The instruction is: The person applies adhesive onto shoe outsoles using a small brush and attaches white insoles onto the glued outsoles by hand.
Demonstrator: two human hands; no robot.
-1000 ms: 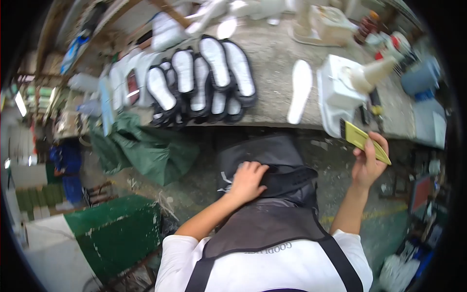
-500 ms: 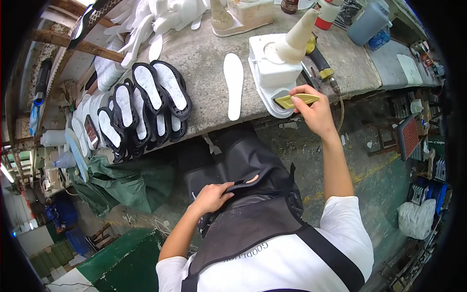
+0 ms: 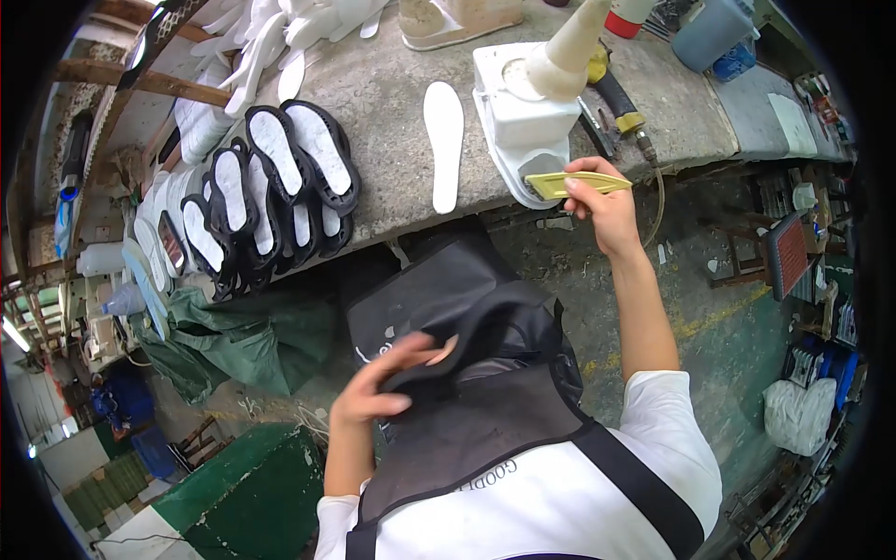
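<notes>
My right hand (image 3: pixel 602 201) pinches a yellow brush (image 3: pixel 571 184) with dark bristles, its tip over the grey patch on the base of a white stand (image 3: pixel 527 140). Blurred by motion, my left hand (image 3: pixel 385 381) has its fingers apart around the edge of a dark, curved piece (image 3: pixel 457 350) above my lap; how firmly it holds this is unclear. A single white insole (image 3: pixel 444 147) lies on the concrete bench left of the stand. Further left, several black shoe pieces with white insoles (image 3: pixel 273 151) are piled up.
A yellow and black tool (image 3: pixel 616 103) with a hose lies right of the stand. Blue containers (image 3: pixel 714 35) stand at the back right. Green cloth (image 3: pixel 247 341) hangs below the bench at left. A red-seated stool (image 3: pixel 787 255) is on the right.
The brush has moved from right of the bench to the white stand's base. My left hand has lifted off the lap with the dark piece, which has risen and curled.
</notes>
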